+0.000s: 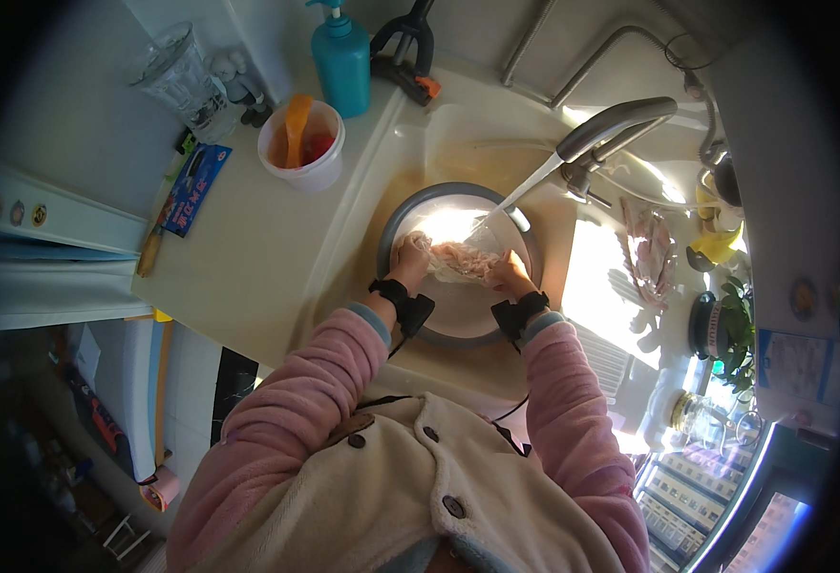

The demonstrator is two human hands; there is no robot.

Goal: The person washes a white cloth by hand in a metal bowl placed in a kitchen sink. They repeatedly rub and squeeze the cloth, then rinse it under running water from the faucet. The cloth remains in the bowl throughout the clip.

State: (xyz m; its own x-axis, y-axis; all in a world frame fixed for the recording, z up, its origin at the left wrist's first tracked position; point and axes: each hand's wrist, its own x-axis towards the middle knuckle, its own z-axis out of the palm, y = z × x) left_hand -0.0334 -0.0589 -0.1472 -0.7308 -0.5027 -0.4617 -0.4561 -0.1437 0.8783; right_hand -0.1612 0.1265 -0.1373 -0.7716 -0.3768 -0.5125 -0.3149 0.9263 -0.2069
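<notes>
A wet, pale pinkish cloth (463,261) is stretched and crumpled between my two hands, over a round basin (458,315) with a grey rim. My left hand (410,259) grips its left end, with a bunch of fabric showing above the fingers. At the other end, my right hand (510,275) pinches the cloth. Water runs from the metal faucet (617,129) into the basin just beyond the cloth. Bright glare hides part of the basin's inside. The basin sits in a cream-coloured sink (484,362).
Left of the sink, a white tub (310,177) holds an orange-handled tool, near a teal pump bottle (342,68). A glass pitcher (183,82) and a figurine (237,82) stand farther left. Another crumpled cloth (650,254) and a potted plant (738,336) lie to the right.
</notes>
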